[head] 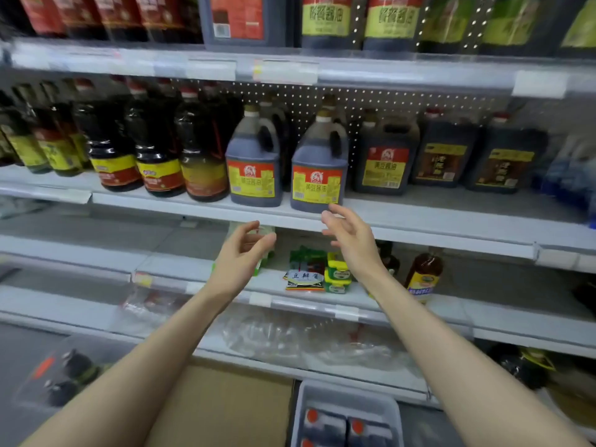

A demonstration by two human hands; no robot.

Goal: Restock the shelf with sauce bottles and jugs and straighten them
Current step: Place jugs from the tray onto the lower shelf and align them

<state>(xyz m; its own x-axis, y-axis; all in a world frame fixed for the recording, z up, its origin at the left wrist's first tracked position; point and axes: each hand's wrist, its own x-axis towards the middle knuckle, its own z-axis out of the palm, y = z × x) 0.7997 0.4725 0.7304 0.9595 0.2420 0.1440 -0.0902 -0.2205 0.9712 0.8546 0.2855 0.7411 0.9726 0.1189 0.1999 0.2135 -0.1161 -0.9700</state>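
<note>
The middle shelf point(419, 217) carries dark bottles point(154, 150) on the left and handled jugs further right. Two matching jugs stand upright at its front edge, the left jug point(253, 175) and the right jug point(317, 182), with a gap between them. Down by my legs a grey bin point(346, 390) holds more red-capped stock. Both my hands are raised just under the shelf lip and carry nothing: the left hand point(240, 253) sits below the left jug, the right hand point(350, 235) under the right jug's corner. My fingers point(327, 217) are loosely curled and released; whether they brush the jug I cannot tell. I judge this is straightening, so next I should take the right jug by both sides and square its label to the edge.
</note>
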